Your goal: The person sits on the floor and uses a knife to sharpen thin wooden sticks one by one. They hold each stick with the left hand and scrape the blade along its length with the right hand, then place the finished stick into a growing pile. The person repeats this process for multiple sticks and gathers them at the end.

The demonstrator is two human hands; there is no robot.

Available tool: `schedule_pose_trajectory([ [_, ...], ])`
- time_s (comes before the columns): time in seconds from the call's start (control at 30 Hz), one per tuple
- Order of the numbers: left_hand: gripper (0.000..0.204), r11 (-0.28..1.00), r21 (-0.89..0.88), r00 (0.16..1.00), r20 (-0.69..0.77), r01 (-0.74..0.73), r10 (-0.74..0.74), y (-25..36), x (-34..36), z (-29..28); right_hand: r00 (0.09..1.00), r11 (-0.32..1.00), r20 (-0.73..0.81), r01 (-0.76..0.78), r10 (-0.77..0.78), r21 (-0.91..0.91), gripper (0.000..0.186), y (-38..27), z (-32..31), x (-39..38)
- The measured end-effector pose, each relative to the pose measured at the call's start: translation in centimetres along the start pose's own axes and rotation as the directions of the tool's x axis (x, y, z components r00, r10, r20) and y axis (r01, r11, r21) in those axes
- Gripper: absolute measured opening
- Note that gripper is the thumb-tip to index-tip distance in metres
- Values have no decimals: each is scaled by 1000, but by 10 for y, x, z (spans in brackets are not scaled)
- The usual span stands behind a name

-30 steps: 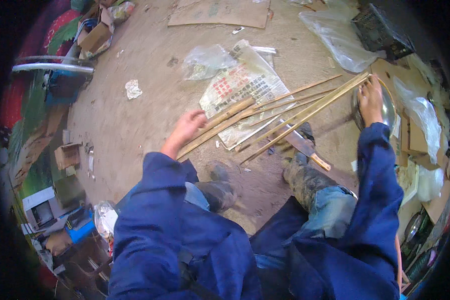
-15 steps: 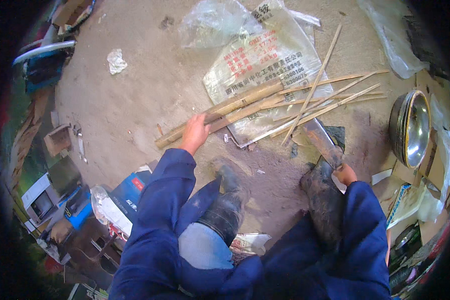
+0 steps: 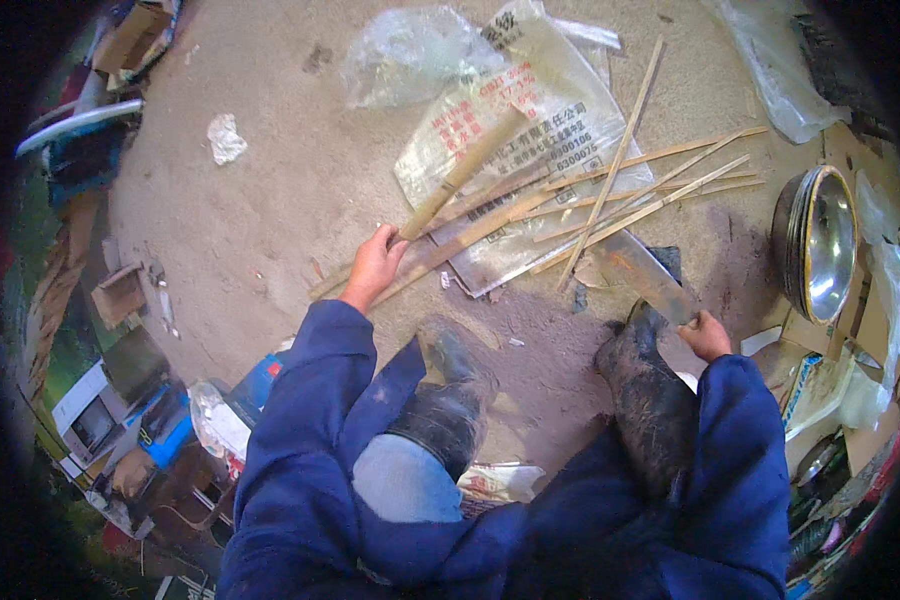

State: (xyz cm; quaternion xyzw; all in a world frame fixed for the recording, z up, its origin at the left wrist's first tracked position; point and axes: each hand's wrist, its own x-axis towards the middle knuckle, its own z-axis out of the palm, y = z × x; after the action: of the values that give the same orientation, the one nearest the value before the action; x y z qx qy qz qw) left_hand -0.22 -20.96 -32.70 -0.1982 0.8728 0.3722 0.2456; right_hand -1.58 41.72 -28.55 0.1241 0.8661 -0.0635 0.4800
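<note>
My left hand point(image 3: 372, 268) is closed around the lower end of a split bamboo piece point(image 3: 462, 172), which slants up and away to the right above the sack. Another bamboo length point(image 3: 460, 238) lies beneath it, running past my left wrist. My right hand point(image 3: 705, 336) grips the handle of a broad-bladed cleaver point(image 3: 647, 275); its blade points up and left, with its tip by the strips. Several thin bamboo strips point(image 3: 660, 200) lie crossed over one another on the right part of a printed woven sack point(image 3: 430, 150).
Crumpled clear plastic point(image 3: 415, 55) lies beyond the sack. Stacked metal basins point(image 3: 820, 245) stand tilted at the right, beside cardboard point(image 3: 815, 332). Boxes and clutter point(image 3: 160, 415) fill the left side. My dark boots point(image 3: 645, 395) are planted on the dirty floor point(image 3: 260, 210).
My left hand has raised one bamboo piece, and its far end has swung up and left off the other length. The cleaver stays low at the right, still in my right hand.
</note>
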Motion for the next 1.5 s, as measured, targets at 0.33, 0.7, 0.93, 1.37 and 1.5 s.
schedule_pose_trajectory([
  [0.33, 27, 648, -747, 989, -94, -149, 118, 169, -83, -121, 862, 903, -305, 429, -405, 13, 59, -47, -106, -117],
  [0.7, 29, 673, -619, 905, -168, -405, 390, 232, -242, -89, 682, -86, -670, 679, -293, 729, 51, -138, -54, -350],
  [0.93, 25, 749, -432, 863, -301, -503, 406, 216, -291, -17, 528, -217, -802, 779, -280, 589, 41, -136, -3, -440],
  [1.37, 17, 658, -508, 822, -220, -557, 525, 224, -338, -31, 619, -119, -522, 571, -587, 812, 49, -149, 50, -493],
  [1.5, 23, 419, -638, 727, -348, -647, 592, 228, -353, -30, 573, -33, -576, 692, -583, 721, 65, -159, 62, -498],
])
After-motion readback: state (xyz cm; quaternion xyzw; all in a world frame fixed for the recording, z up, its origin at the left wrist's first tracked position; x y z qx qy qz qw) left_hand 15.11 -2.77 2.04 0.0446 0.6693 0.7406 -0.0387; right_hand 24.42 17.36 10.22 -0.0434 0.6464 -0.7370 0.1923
